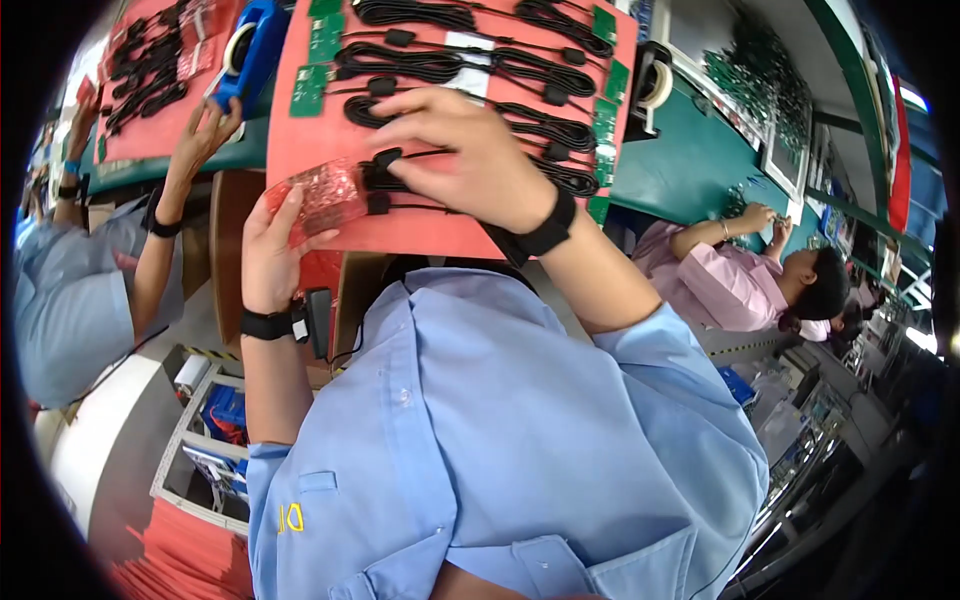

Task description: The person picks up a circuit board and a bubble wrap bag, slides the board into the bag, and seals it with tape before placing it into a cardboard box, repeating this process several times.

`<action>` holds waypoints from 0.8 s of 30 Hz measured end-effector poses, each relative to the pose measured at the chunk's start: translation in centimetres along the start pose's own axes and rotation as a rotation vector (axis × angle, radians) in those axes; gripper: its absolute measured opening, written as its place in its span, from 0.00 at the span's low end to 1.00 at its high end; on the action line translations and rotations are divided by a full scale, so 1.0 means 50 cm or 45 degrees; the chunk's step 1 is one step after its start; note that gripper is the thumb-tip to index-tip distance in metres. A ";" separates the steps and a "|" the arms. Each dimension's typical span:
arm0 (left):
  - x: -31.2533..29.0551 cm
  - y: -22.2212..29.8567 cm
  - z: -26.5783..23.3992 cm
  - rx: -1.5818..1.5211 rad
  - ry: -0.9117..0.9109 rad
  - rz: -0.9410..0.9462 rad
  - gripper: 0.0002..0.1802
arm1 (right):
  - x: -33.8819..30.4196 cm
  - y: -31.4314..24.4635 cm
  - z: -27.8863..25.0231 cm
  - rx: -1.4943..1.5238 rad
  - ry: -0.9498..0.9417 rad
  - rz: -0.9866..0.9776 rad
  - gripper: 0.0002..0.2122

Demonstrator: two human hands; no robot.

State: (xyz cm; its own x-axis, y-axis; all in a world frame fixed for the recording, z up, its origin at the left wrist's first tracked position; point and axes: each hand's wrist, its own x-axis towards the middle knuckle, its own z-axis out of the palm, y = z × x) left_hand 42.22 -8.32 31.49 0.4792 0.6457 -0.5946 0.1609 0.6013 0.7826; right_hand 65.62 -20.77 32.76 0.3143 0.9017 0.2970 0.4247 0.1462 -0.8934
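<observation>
Here, left fingers (287, 210) pinching a glossy, bumpy red pouch (332, 192), right fingers (425, 101) spread over looped black cables (405, 63)

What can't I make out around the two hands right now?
- Right hand: blurred in the head view; whether its fingers grip a cable is unclear.
- Black cable coil: partly hidden behind that hand, head view.
- Red bubble-wrap pouch: its wrap and the left hand obscure any contents, head view.
- Red mat: far edge cut off by the head view's top.
</observation>
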 end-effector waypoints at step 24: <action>0.034 -0.017 -0.030 -0.116 -0.046 -0.099 0.13 | -0.459 0.471 -0.381 -1.127 0.554 0.990 0.13</action>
State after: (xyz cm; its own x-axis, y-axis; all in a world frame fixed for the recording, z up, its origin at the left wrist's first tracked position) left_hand 41.59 -7.05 29.52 0.4995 0.5789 -0.6445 0.1207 0.6902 0.7135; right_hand 84.58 -45.77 11.35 0.9188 0.3934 0.0308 0.3721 -0.8377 -0.3997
